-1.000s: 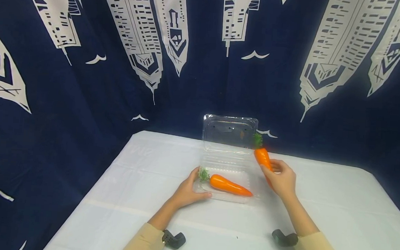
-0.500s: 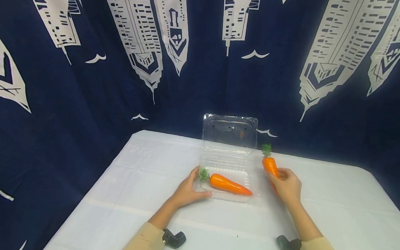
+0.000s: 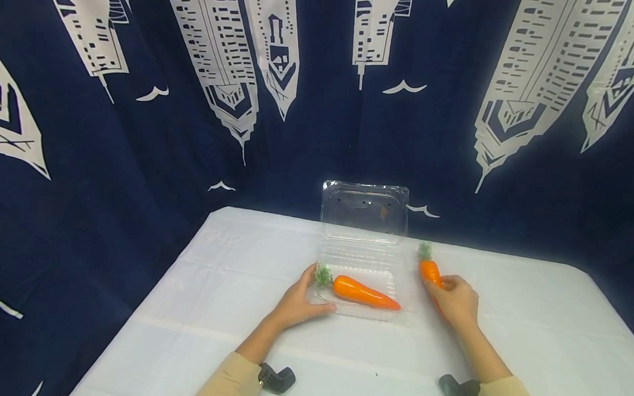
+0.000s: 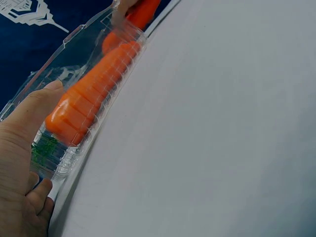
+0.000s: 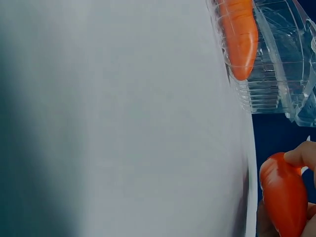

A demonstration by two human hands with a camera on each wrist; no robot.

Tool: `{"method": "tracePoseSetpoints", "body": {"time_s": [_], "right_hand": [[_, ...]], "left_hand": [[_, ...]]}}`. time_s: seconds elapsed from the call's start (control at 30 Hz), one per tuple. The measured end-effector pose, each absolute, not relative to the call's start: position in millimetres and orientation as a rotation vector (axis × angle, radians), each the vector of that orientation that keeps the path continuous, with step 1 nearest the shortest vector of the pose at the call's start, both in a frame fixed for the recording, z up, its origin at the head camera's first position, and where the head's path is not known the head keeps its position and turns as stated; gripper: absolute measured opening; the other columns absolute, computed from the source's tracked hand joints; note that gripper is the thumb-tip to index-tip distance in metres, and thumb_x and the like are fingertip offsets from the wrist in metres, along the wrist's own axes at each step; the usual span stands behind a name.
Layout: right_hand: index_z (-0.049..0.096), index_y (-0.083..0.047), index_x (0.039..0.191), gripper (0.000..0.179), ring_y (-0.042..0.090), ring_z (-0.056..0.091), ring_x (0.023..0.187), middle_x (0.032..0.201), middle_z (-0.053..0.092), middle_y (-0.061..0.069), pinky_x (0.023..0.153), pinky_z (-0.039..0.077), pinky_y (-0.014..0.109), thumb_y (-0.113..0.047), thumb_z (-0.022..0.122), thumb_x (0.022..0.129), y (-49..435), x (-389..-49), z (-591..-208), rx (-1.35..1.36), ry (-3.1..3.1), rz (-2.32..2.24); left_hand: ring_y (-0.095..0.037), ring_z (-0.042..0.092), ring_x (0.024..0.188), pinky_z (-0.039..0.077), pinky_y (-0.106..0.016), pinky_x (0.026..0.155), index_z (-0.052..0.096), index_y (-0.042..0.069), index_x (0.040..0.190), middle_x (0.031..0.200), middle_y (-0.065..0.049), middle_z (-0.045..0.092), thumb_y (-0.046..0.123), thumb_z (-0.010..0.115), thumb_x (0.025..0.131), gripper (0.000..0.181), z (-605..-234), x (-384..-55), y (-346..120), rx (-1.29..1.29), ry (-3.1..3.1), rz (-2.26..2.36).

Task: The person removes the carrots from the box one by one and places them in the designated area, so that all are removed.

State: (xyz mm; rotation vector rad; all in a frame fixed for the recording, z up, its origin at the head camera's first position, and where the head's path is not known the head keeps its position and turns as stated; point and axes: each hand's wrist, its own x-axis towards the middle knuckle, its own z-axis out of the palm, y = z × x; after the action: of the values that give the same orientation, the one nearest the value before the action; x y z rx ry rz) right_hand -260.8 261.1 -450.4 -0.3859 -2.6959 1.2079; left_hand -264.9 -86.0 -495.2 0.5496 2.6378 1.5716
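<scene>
Both hands are occupied: the left hand (image 3: 296, 306) grips the left end of a clear plastic container (image 3: 364, 313), its thumb at the near wall, and the right hand (image 3: 458, 300) pinches a carrot (image 3: 430, 273) between thumb and fingers. Tan sleeves (image 3: 229, 383) cover the forearms, with a dark curved device (image 3: 277, 379) by each wrist. From where I stand, the container's thin, ribbed walls shine on the white-covered worktop (image 3: 206, 324). Inside its base lies a second carrot (image 3: 365, 293), glossy orange and tapering, feathery green top beside the left fingers, tip towards the right hand. The held carrot slants just right of the container, leafy end pointing away; I cannot tell whether it touches the worktop. Farther back, the see-through lid (image 3: 365, 216) stands open before navy cloth (image 3: 309, 155) printed with white buildings
</scene>
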Motion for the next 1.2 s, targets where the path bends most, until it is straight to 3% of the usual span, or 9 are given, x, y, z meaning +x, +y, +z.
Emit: {"method": "tracePoseSetpoints", "body": {"time_s": [0.3, 0.57, 0.87, 1.2], "right_hand": [[0.053, 0.017, 0.119, 0.056, 0.047, 0.054, 0.103, 0.117, 0.057, 0.036, 0.089, 0.047, 0.055, -0.031, 0.064, 0.09, 263, -263, -456, -0.377, -2.791, 1.125], [0.053, 0.017, 0.115, 0.056, 0.045, 0.057, 0.096, 0.11, 0.059, 0.034, 0.084, 0.049, 0.052, -0.031, 0.064, 0.089, 261, -263, -455, -0.353, -2.838, 1.042], [0.047, 0.016, 0.124, 0.065, 0.043, 0.057, 0.096, 0.114, 0.058, 0.035, 0.083, 0.049, 0.051, -0.039, 0.062, 0.09, 264, -265, -453, -0.376, -2.885, 1.042], [0.049, 0.01, 0.126, 0.056, 0.043, 0.058, 0.097, 0.114, 0.059, 0.031, 0.082, 0.05, 0.051, -0.033, 0.059, 0.093, 257, -265, -428, -0.335, -2.792, 1.081]], "left_hand": [[-0.037, 0.034, 0.138, 0.03, -0.058, 0.109, 0.021, 0.013, 0.155, 0.153, -0.019, 0.034, 0.046, 0.082, 0.075, 0.106, -496, -265, -87, 0.561, 2.638, 1.571], [-0.037, 0.034, 0.138, 0.03, -0.058, 0.11, 0.021, 0.013, 0.155, 0.153, -0.02, 0.034, 0.047, 0.082, 0.075, 0.106, -496, -265, -87, 0.555, 2.637, 1.568], [-0.037, 0.034, 0.139, 0.03, -0.057, 0.11, 0.021, 0.013, 0.155, 0.153, -0.02, 0.035, 0.046, 0.082, 0.075, 0.106, -498, -266, -87, 0.564, 2.637, 1.572], [-0.037, 0.035, 0.138, 0.03, -0.058, 0.11, 0.021, 0.014, 0.155, 0.153, -0.018, 0.035, 0.047, 0.082, 0.074, 0.107, -498, -267, -88, 0.559, 2.633, 1.576]]}}
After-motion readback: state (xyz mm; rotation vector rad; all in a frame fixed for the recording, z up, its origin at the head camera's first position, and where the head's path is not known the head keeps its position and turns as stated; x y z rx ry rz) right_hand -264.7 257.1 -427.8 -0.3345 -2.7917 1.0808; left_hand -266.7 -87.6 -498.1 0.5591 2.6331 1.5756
